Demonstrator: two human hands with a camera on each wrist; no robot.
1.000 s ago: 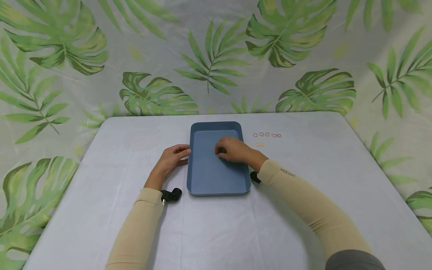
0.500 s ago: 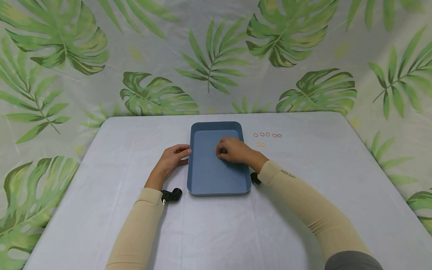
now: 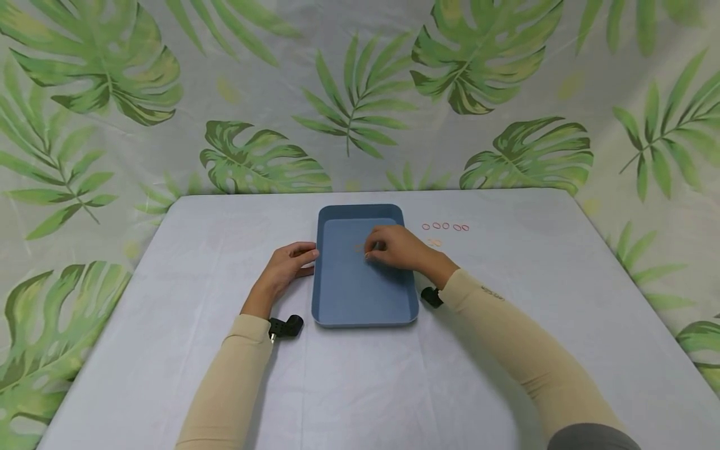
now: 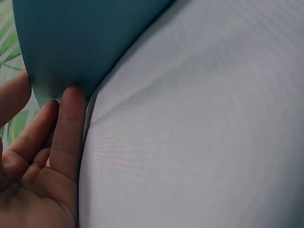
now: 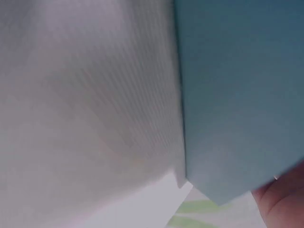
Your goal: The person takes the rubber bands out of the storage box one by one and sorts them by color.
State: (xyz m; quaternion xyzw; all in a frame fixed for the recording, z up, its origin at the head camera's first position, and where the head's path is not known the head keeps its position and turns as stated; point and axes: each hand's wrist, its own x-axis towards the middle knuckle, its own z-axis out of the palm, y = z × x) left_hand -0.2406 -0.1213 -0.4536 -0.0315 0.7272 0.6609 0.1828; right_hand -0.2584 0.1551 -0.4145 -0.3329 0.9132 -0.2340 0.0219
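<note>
In the head view a blue tray (image 3: 360, 300) lies on the white-covered table. My left hand (image 3: 284, 265) rests against its left side, fingers extended; the left wrist view shows the fingertips (image 4: 73, 97) touching the outer wall. Over the tray's middle, my right hand (image 3: 394, 247) is curled with thumb and index finger pinched together, a tiny orange bit showing at the tips, like a small loop. Just left of those fingertips, a small orange loop (image 3: 358, 248) lies on the tray floor. In the right wrist view the tray wall (image 5: 237, 95) hides most of this hand.
Right of the tray, several small red loops (image 3: 446, 226) lie in a row on the table. Small orange loops (image 3: 435, 242) lie below that row. A leaf-printed cloth (image 3: 360, 94) hangs behind the table.
My right hand has shifted slightly right and up over the tray, bringing the orange loop on the tray floor into view. My left hand stays put against the tray.
</note>
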